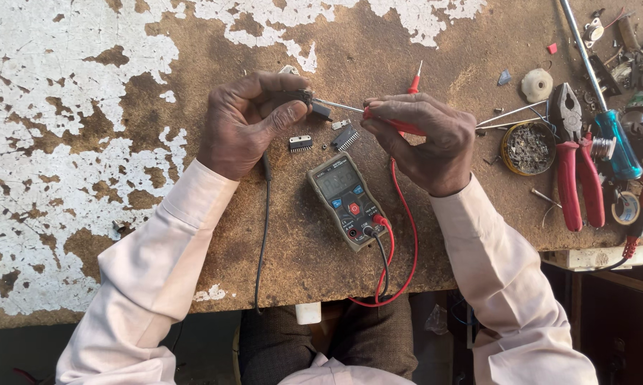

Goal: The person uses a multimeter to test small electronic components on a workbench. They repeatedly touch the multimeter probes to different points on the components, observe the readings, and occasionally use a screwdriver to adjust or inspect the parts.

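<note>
The left hand (246, 125) sits at about ten o'clock from the multimeter (348, 199), its grip clenched round a small dark component (308, 100) pinched between thumb and forefinger, with a black cable (265, 228) trailing from under the hand toward six o'clock and over the table edge. The right hand (424, 139), at about one o'clock from the meter, has its grip closed on a red test probe (396, 122); the probe's metal tip (339, 107) points toward nine o'clock and meets the component held in the left hand.

The multimeter lies flat on the worn table (86, 107) (brown board with flaking white paint), tilted so its top leans toward eleven o'clock. A red lead (407, 228) and a black lead (383, 264) plug into its lower end, loop down past the table edge, and the red one curves back up to the right hand.

Between the hands and just above the meter lie two black chips with rows of pins (301, 143), near each other but apart. Toward three o'clock sit a round tin of small metal bits (528, 147), red-handled pliers (574, 164), a blue-handled screwdriver (606, 125) and a roll of tape (625, 208).
</note>
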